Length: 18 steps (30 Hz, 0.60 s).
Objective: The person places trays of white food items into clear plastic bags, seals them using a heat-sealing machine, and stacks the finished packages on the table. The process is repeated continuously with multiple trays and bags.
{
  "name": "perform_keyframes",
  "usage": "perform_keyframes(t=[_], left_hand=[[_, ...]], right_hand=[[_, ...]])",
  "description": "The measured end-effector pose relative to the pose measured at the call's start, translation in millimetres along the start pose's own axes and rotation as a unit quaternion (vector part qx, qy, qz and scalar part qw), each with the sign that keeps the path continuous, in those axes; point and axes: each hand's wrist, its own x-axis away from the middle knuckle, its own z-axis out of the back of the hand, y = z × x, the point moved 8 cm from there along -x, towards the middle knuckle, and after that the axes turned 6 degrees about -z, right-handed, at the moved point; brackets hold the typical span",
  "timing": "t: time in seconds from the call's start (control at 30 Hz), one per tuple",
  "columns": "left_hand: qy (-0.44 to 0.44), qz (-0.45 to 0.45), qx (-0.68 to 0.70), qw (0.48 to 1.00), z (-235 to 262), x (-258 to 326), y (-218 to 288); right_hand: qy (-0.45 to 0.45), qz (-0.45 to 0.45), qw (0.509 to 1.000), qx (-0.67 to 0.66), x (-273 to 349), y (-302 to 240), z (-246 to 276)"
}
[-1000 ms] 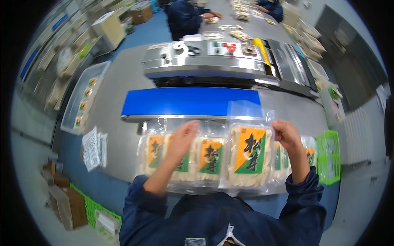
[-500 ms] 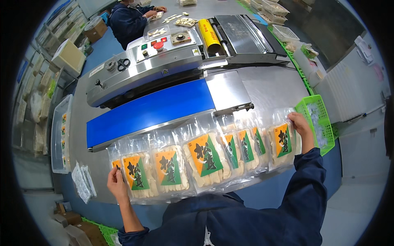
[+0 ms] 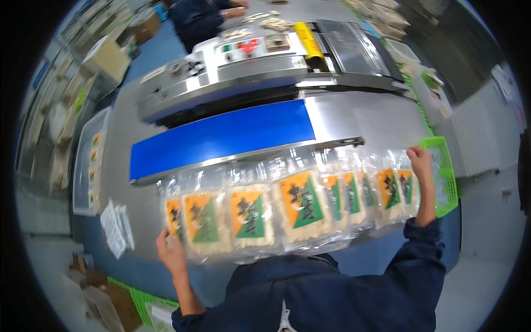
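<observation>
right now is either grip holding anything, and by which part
Right grip seems to hold the rightmost clear labelled pouch by its upper right edge. Left grip is at the leftmost pouch, low on its left edge; blur hides any hold.

This looks like a small food-packing workroom — a production floor rather than a home kitchen. A broad steel table (image 3: pixel 123 171) carries a long metal machine (image 3: pixel 232 76) with a control panel and a blue conveyor belt (image 3: pixel 224 135). Along the near edge lie clear packs (image 3: pixel 304 202) of pale pieces, all bearing the same orange-and-green label. A co-worker (image 3: pixel 193 23) in dark blue workwear stands at the far end, near loose pale pieces (image 3: pixel 276 24). Loaded shelving (image 3: pixel 67 108), a plastic tub (image 3: pixel 83 160) and a green basket (image 3: pixel 449 193) surround the table — all on a blue floor (image 3: pixel 148 51).
</observation>
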Motion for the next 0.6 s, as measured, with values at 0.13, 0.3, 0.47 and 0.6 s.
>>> perform_keyframes(t=[0.13, 0.3, 0.47, 0.6], left_hand=[[-0.071, -0.118, 0.016, 0.99, 0, -6, 51], [-0.147, -0.139, -0.066, 0.977, -23, 8, 25], [-0.143, -0.132, -0.059, 0.979, -26, 17, 27], [-0.139, -0.115, -0.031, 0.983, -25, 20, 28]], right_hand=[[-0.252, -0.011, 0.919, -0.304, 81, -166, -44], [-0.507, 0.1, 0.812, -0.271, 214, -337, -187], [-0.417, 0.009, 0.885, -0.207, 206, -334, -301], [-0.489, -0.16, 0.792, -0.327, 217, -326, -306]])
